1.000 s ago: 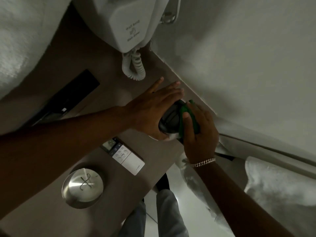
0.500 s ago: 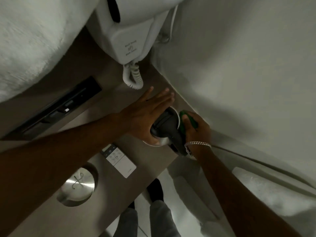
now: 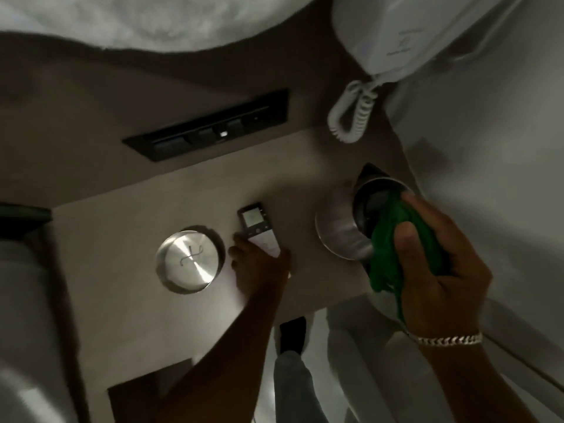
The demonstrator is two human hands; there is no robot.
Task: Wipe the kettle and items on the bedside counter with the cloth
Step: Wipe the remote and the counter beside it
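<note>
Two bare hands work over a beige bedside counter [image 3: 128, 300] seen from above. At the counter's right end, close to the pale wall, stands the steel kettle [image 3: 351, 236], its dark lid and spout turned toward the wall corner. The right hand [image 3: 439, 270], a chain bracelet [image 3: 450, 340] on its wrist, is closed around a bunched green cloth [image 3: 387, 261], thumb on top and fingers curled behind; the cloth is pressed against the kettle's lid and its near right side, and a loose end hangs below the palm. Near the kettle, to its left, a remote control [image 3: 258, 228] with a small screen lies flat on the counter. The left hand [image 3: 259, 267] rests on the near end of the remote, fingers bent and spread over it; whether they grip it or only touch it cannot be told. Just beside the left hand, further left, sits a round brushed-metal lid [image 3: 189, 259] with a thin wire handle. Behind these, a dark recessed socket panel [image 3: 210, 126] is set into the brown back wall. At upper right a white wall telephone [image 3: 406, 35] hangs, its coiled cord [image 3: 351, 117] looping down above the kettle. White bedding [image 3: 137, 19] fills the upper left. Below the counter edge a trouser leg and a dark shoe [image 3: 293, 331] are visible on the floor.
</note>
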